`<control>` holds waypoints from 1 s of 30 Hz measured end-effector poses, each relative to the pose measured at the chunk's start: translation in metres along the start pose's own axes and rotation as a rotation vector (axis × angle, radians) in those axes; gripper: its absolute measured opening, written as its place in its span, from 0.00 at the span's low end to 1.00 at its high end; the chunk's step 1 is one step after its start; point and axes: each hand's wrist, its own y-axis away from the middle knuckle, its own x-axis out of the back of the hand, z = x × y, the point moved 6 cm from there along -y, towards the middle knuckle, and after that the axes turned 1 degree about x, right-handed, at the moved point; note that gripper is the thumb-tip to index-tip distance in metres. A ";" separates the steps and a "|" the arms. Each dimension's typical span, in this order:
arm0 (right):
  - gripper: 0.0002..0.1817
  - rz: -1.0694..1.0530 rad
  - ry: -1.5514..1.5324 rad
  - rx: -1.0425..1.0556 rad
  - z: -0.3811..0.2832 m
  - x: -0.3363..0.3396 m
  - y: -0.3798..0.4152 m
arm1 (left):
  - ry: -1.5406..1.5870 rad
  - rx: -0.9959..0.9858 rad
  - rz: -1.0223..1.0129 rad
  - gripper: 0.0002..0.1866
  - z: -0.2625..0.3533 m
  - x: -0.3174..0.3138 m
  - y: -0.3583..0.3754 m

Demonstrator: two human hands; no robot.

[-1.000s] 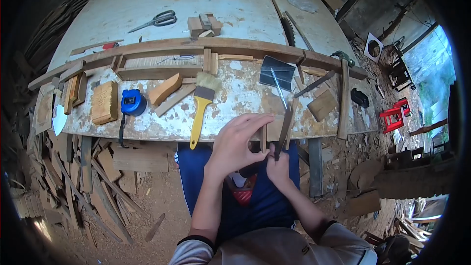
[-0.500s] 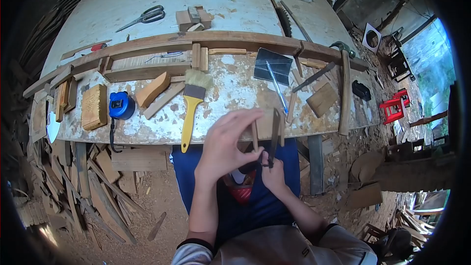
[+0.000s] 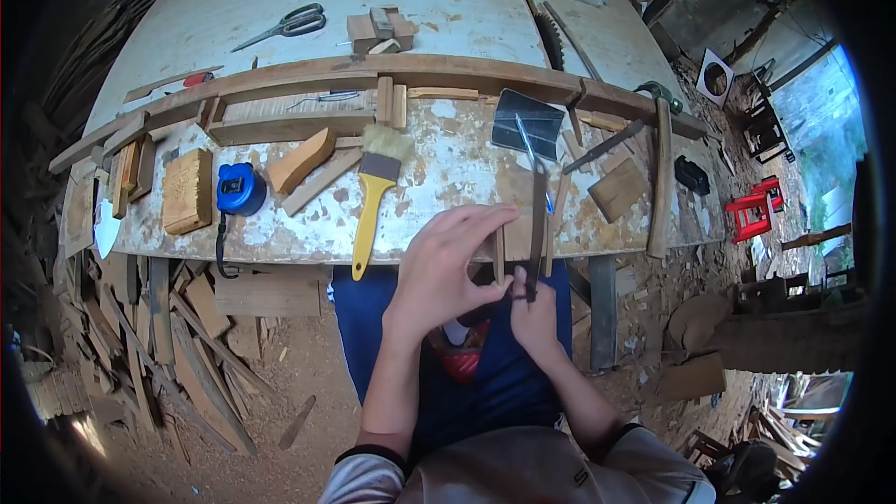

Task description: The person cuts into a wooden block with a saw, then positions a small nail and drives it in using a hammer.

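The left hand (image 3: 441,261) was at the front edge of the bench (image 3: 448,191), right of that edge's middle, its thumb and fingers curved into a wide C and gripping a small wooden piece (image 3: 499,250) between their tips. The piece stood at the front edge, above the person's lap; whether it touched the bench could not be told. The right hand (image 3: 535,315) had its fingers closed around the near end of a long, narrow dark tool (image 3: 539,224), which pointed away from the person, over the front edge, along the right side of the wooden piece. Left of the hands, a brush (image 3: 373,210) with a yellow handle lay with its handle end reaching the front edge and its bristles pointing toward the back. Farther left along that edge sat a blue tape measure (image 3: 241,189), its dark strap hanging over the edge, then a rough wooden block (image 3: 188,191), and a pale blade (image 3: 106,227) near the front left corner. Beyond the hands lay a dark square plate (image 3: 527,119) with a slim, shiny rod across it. A flat wooden square (image 3: 618,190) was to its right, and a small black object (image 3: 692,175) rested near the right edge. A long wooden rail (image 3: 448,68) crossed the bench from left to right, with scissors (image 3: 285,26) behind it.
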 end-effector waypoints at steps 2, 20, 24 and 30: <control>0.18 0.030 0.031 0.038 0.028 -0.010 -0.001 | 0.031 -0.024 -0.002 0.41 -0.001 -0.001 0.000; 0.17 0.132 0.055 0.209 0.054 -0.029 -0.007 | 0.017 -0.051 0.027 0.42 0.003 0.003 0.000; 0.14 0.080 0.045 0.110 0.040 -0.017 -0.010 | 0.019 -0.013 0.049 0.42 -0.001 0.004 0.003; 0.16 0.092 -0.009 0.139 0.079 -0.029 -0.008 | 0.028 -0.030 0.042 0.41 0.004 0.004 0.002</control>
